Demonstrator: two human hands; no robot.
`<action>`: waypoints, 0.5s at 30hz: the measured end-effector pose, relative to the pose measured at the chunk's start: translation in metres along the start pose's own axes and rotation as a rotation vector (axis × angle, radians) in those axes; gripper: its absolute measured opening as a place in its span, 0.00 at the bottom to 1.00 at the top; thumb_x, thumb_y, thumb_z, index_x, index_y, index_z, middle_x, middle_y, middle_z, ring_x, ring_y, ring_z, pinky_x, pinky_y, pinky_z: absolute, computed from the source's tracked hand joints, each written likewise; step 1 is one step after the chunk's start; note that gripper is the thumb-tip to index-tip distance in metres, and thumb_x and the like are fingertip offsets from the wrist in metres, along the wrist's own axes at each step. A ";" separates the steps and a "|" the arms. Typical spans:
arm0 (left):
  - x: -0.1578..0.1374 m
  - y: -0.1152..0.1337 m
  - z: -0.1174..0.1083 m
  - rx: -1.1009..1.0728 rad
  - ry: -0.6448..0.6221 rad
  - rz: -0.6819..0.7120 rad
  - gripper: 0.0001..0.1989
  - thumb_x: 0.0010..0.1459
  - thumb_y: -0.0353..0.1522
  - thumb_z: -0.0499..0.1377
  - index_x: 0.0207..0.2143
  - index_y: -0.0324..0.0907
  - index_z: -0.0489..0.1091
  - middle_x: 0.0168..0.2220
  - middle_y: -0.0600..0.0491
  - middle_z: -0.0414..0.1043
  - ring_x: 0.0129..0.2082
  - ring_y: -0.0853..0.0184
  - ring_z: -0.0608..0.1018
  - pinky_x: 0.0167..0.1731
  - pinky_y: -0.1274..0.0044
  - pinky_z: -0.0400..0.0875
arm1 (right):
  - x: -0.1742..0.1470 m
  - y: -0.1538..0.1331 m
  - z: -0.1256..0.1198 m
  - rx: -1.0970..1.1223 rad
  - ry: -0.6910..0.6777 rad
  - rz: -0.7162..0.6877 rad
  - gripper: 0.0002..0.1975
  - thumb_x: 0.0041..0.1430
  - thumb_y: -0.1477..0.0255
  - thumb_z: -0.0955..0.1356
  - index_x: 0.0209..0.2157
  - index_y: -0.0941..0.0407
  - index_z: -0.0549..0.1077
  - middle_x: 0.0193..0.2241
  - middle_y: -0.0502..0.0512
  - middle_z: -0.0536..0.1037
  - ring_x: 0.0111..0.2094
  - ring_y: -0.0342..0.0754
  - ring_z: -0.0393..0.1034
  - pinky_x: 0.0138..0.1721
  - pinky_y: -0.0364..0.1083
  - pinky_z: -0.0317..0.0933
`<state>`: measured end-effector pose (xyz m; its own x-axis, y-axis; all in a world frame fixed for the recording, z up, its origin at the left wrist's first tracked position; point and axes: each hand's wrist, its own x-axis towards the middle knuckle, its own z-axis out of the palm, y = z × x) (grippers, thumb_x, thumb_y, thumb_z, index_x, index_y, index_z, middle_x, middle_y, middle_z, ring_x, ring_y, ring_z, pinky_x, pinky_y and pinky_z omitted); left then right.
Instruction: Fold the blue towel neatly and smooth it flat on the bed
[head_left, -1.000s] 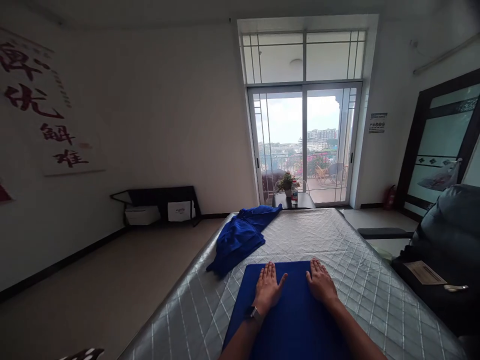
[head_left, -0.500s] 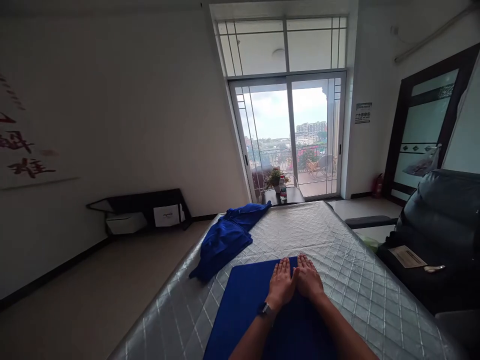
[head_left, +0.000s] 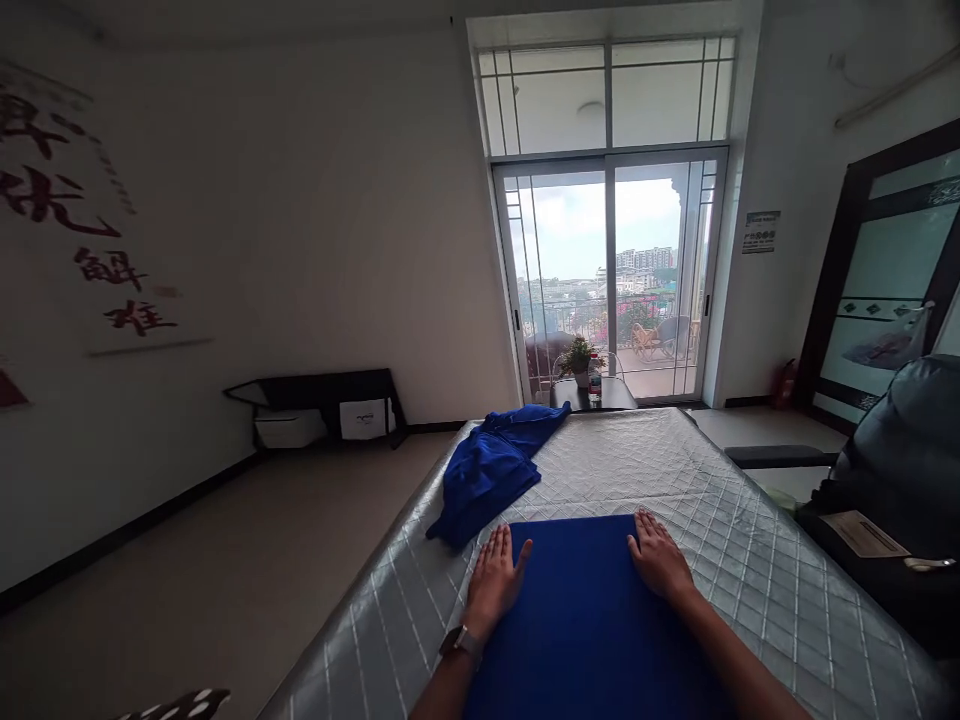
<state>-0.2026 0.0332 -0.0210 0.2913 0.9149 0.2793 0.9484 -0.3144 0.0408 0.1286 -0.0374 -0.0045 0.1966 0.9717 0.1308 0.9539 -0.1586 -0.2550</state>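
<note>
A flat piece of blue cloth [head_left: 574,600] lies smooth on the silver quilted table cover [head_left: 750,560], its lower end running out of view. At its far left corner my left hand [head_left: 495,578] rests flat with fingers stretched and thumb apart; a watch is on that wrist. My right hand [head_left: 660,558] lies open on the far right corner, palm down, fingers pointing forward. Neither hand grips anything. Beyond the left hand lies a crumpled blue garment [head_left: 491,465], close to the cover's left edge.
A small black table [head_left: 619,392] with a potted plant [head_left: 577,358] and a bottle [head_left: 595,380] stands past the far end, before the sliding glass door [head_left: 611,270]. At right is a black armchair [head_left: 900,440] holding a card [head_left: 862,534]. White boxes [head_left: 366,419] sit by the left wall.
My hands have moved apart from the middle of the cloth's far edge, the left one to the left corner and the right one to the right corner. The view has turned left.
</note>
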 end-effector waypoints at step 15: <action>0.013 0.060 -0.017 0.001 0.007 0.009 0.39 0.71 0.50 0.35 0.68 0.30 0.55 0.70 0.38 0.52 0.70 0.55 0.56 0.68 0.64 0.54 | -0.003 -0.005 -0.005 0.019 0.007 0.023 0.34 0.68 0.62 0.52 0.70 0.64 0.51 0.71 0.58 0.49 0.72 0.49 0.40 0.70 0.50 0.36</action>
<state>-0.1445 0.0217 0.0012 0.2990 0.9102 0.2867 0.9459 -0.3224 0.0371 0.1245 -0.0403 0.0016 0.2198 0.9667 0.1311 0.9446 -0.1773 -0.2764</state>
